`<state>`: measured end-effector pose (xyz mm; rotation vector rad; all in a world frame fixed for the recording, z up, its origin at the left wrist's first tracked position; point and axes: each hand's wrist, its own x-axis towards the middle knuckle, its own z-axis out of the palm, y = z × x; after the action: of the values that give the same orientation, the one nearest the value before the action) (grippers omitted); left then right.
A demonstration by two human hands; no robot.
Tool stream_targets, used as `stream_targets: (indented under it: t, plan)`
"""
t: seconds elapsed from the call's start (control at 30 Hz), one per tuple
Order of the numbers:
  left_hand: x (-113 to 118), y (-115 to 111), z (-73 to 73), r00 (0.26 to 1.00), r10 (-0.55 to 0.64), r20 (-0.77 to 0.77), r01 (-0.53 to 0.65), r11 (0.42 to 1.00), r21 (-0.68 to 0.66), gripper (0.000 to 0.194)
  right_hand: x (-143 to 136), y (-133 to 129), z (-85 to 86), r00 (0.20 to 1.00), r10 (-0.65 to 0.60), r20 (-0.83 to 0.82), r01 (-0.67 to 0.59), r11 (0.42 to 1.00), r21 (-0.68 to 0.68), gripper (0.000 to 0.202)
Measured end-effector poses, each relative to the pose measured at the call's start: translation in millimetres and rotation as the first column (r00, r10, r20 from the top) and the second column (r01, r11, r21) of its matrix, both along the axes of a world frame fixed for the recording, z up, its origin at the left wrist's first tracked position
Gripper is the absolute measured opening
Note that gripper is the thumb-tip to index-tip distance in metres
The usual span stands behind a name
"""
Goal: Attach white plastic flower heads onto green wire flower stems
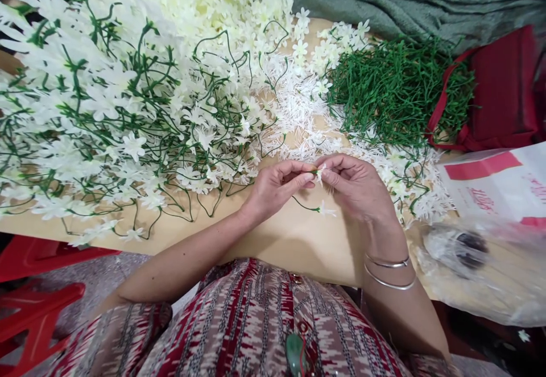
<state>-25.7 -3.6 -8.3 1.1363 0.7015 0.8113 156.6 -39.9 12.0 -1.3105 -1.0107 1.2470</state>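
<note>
My left hand (281,186) pinches the green stem of an artificial flower between thumb and forefinger. From the other side, my right hand (354,182) closes its fingertips on the small white flower (319,173) at the stem's end. The two hands almost meet above the near part of the table. A thin green branch (305,205) of the stem hangs below my left fingers, with a white tuft (327,210) at its tip. Just beyond my hands lie scattered white stamen pieces (301,107).
A large heap of white flowers on green stems (140,104) spreads left. Loose cream blossoms (239,1) are piled behind. Green stems (396,90) lie back right beside a red bag (505,90). A printed plastic bag (503,181) and a clear bag (482,274) sit right; red stools (38,314) stand lower left.
</note>
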Motion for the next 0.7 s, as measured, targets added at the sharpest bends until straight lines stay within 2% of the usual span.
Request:
stream_targets:
  t: [0.17,0.33,0.53,0.7]
  plan:
    - [-1.0,-3.4,1.2,0.999,-0.001,-0.050,0.000,1.000,-0.018,0.043,3.1,-0.9,-2.1,0.999,0.011,0.031,-0.012,0.999,0.030,0.014]
    - [-2.5,-6.2,6.3,0.994,0.009,-0.105,-0.002,0.998,0.065,0.037,3.1,-1.0,-0.8,1.000,0.017,0.022,-0.017,1.000,0.013,0.016]
    - [-3.7,-4.1,9.4,0.997,-0.015,-0.082,0.023,0.995,0.101,0.043,1.7,-1.2,-2.0,0.998,0.053,-0.015,-0.053,0.998,0.040,0.016]
    - [-6.7,-4.0,12.3,0.992,-0.022,-0.121,0.038,0.991,0.128,0.031,2.2,-0.1,-0.6,0.994,0.099,0.033,-0.100,0.995,0.013,0.025]
